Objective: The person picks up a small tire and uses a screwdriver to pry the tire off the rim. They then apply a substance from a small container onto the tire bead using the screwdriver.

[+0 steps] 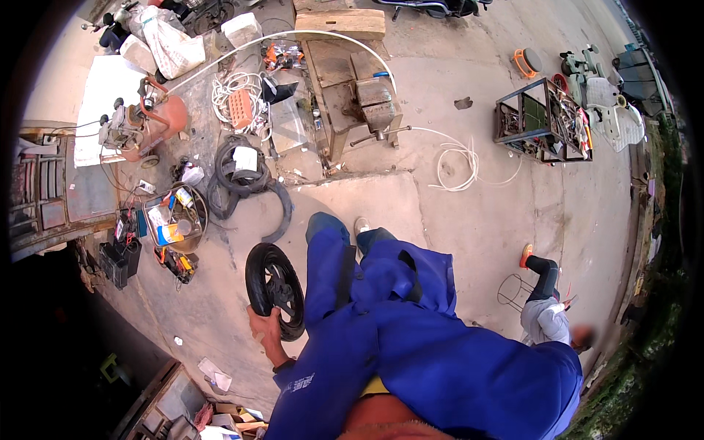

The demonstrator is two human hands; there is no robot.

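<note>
At my left side, my left hand (267, 331) is closed round the lower rim of a small black wheel with its tyre (257, 282). The wheel hangs upright beside my leg, its dark spoked hub facing my body. My right hand does not show; the blue coat (440, 352) fills that side. Beyond the wheel, several black rubber tubes or tyres (220, 187) lie coiled on the ground.
A round container of bottles and tools (176, 246) stands left, with an orange air compressor (165, 114) beyond it. Ahead is a wooden bench (334, 81) with a vise (375, 103). A tool cart (539, 150) and a seated person (546, 319) are to the right.
</note>
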